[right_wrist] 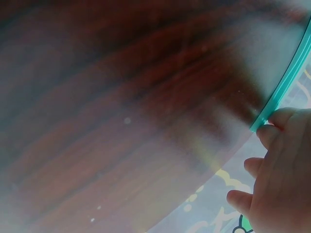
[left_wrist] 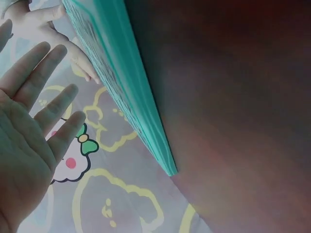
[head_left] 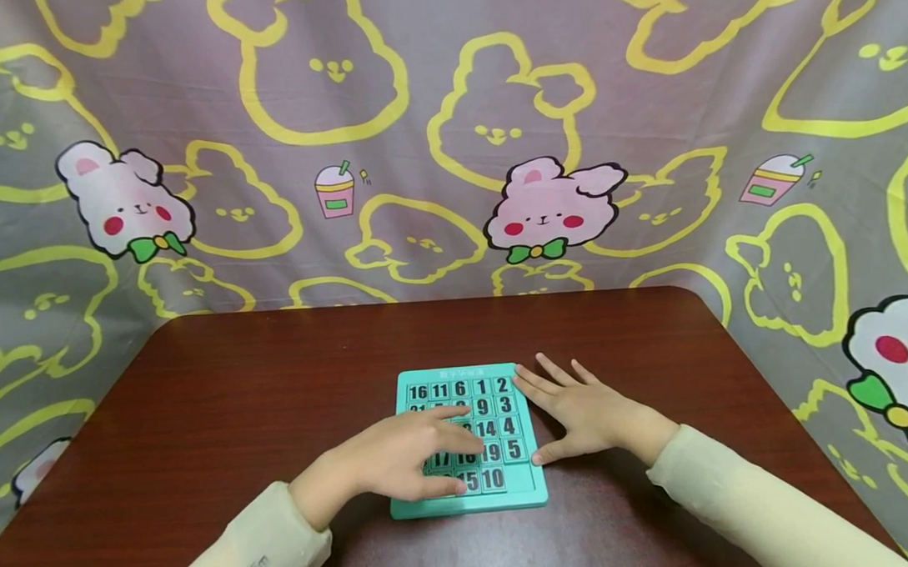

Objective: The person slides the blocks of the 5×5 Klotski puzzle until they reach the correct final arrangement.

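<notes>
A turquoise number sliding puzzle [head_left: 469,506] lies flat on the table, its tiles bearing black numbers. My left hand [head_left: 400,454] is over its left and middle part, fingers stretched and spread, hiding several tiles. In the left wrist view that hand [left_wrist: 26,136] looks raised off the puzzle's face, holding nothing. My right hand [head_left: 589,414] lies spread at the right side, with fingertips and thumb at the frame's edge. The right wrist view shows its fingers at the turquoise edge [right_wrist: 279,92]. A gap without a tile shows right of the 10 tile [head_left: 493,480], below the 5 tile [head_left: 514,450].
The dark brown wooden table [head_left: 240,391] has rounded far corners. Behind it and at both sides hangs a grey curtain [head_left: 417,76] printed with yellow outlines, white rabbits and pink cups.
</notes>
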